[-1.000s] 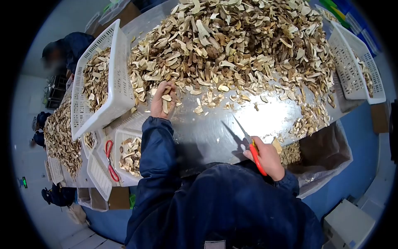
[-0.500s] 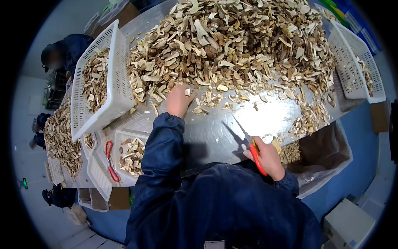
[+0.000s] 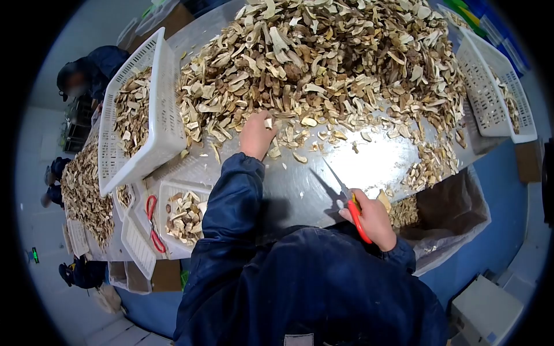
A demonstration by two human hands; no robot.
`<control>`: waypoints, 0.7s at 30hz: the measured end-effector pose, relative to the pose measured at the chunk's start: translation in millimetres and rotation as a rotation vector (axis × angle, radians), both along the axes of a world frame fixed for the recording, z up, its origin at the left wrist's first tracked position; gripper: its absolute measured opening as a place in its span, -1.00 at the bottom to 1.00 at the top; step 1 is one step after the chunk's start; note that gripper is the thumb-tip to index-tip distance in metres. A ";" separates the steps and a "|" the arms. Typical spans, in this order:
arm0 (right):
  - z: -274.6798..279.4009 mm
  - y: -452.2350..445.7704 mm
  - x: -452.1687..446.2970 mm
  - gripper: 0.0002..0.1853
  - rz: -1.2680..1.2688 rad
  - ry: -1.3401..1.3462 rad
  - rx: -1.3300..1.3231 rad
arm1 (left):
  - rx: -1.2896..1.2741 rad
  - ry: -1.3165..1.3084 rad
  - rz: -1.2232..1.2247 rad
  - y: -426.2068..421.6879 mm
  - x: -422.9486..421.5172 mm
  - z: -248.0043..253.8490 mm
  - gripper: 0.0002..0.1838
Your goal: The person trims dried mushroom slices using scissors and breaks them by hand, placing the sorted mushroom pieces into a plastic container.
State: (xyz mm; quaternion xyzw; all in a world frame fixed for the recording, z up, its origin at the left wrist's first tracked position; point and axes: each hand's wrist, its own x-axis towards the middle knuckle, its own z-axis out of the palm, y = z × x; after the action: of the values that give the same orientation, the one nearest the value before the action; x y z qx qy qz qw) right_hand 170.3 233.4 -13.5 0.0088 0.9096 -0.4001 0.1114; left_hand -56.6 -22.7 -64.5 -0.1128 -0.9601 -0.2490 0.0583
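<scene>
My left hand (image 3: 257, 137) is at the near edge of a large heap of dried mushroom slices (image 3: 340, 63). Its fingers are curled around a small pale mushroom slice (image 3: 268, 123), with loose slices lying just to the right. My right hand (image 3: 374, 220) grips scissors (image 3: 356, 216) with red and yellow handles. Their blades point up and to the left over the bare metal of the table (image 3: 288, 187), and look closed together.
White baskets (image 3: 167, 109) of slices stand left and right (image 3: 490, 92). At lower left are a small tray (image 3: 184, 216) of pieces and red-handled scissors (image 3: 152, 222). A lined box (image 3: 456, 213) sits below the table's right edge. Co-workers (image 3: 95, 72) are at the left.
My left hand has shifted slightly right and up, and the pale slice at its fingers moved along. A loose slice now lies apart to its right. The right hand and scissors have stayed put.
</scene>
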 end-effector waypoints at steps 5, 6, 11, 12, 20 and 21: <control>4.2 -0.3 -1.5 -0.46 0.004 -0.025 0.017 | 0.149 -0.169 0.060 10.8 18.9 18.0 -0.75; 3.8 -1.7 -3.7 -0.46 0.023 -0.031 0.021 | 0.231 -0.142 0.057 8.6 24.4 17.9 -0.76; 9.8 -5.3 -18.9 -0.50 0.053 -0.067 -0.061 | 0.447 -0.006 0.139 -43.7 67.2 33.6 -0.79; 15.0 -6.7 -23.9 -0.51 0.057 -0.065 -0.084 | 0.427 0.001 0.211 -60.0 79.2 37.1 -0.78; 9.9 -18.5 -44.5 -0.49 0.148 0.050 -0.039 | 0.185 -0.120 0.555 -190.4 175.8 68.7 -0.62; 8.7 -21.0 -45.8 -0.49 0.161 0.034 -0.036 | 0.189 -0.120 0.568 -194.7 179.5 69.6 -0.59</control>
State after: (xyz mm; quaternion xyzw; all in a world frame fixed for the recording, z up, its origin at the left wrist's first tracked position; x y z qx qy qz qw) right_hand 124.5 212.5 -4.7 -0.0733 0.9018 -0.4061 0.1282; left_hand 122.9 -217.4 5.0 0.1807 -0.9276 -0.3171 0.0790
